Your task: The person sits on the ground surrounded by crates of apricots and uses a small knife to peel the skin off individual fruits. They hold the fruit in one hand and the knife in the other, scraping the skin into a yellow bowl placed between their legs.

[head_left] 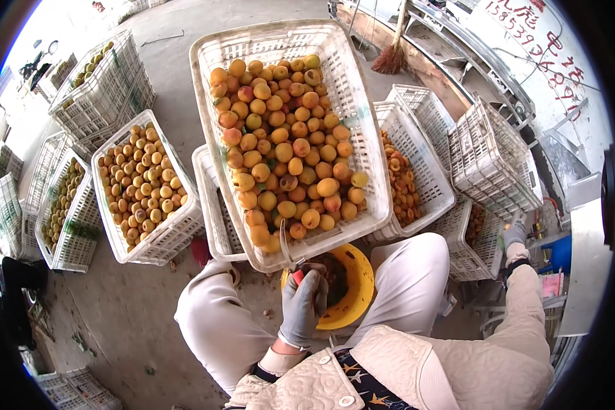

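My gloved left hand (302, 307) is closed around the red handle (298, 276) of a curved metal blade (285, 242), which points up beside the near edge of a large white plastic crate (377, 154) of orange-yellow apricots (294, 150). Below the hand, between my legs, sits a yellow bucket (348, 301) with dark contents. My gloved right hand (514, 232) is out at the far right, near the side crates, its fingers curled; what they hold, if anything, is too small to make out.
More fruit crates stand left (195, 225) and farther left (82, 236), with stacked crates (102, 109) behind. At right are a crate of cut fruit (427, 195), another stack (488, 157), a broom (389, 58), a blue container (560, 254) and a metal frame.
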`<act>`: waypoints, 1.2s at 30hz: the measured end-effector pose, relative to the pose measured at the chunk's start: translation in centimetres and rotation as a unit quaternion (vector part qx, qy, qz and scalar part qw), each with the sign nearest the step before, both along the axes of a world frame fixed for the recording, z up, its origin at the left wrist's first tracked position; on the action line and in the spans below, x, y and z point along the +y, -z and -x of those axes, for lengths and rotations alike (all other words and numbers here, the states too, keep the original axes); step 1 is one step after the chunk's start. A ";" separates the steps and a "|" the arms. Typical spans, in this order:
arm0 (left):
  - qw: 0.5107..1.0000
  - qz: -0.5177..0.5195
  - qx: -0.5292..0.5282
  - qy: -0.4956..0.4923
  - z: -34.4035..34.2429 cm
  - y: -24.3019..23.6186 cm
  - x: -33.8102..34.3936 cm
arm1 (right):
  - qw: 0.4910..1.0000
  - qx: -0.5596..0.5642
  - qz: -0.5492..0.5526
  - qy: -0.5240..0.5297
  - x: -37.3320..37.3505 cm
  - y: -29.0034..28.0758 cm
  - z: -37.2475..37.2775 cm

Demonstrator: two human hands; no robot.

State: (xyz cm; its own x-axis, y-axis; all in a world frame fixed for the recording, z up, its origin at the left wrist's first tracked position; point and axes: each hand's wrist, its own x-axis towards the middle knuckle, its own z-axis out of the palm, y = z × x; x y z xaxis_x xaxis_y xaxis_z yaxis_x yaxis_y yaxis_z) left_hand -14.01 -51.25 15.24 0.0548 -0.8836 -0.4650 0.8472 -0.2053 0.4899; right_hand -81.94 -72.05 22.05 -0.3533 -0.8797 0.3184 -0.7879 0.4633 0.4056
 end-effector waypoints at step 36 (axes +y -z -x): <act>0.998 -0.012 -0.042 -0.040 -2.0 0.0 0.2 | 0.774 -0.263 -0.159 -0.554 -6.9 6.1 -63.2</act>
State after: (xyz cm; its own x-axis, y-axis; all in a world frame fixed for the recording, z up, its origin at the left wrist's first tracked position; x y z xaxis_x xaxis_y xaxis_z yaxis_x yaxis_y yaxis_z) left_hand -12.03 -51.04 15.28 0.1649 -0.8636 -0.4764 0.8172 -0.1508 0.5563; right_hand -18.71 -78.93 15.99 0.6669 -0.7393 0.0928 -0.7244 -0.6725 -0.1519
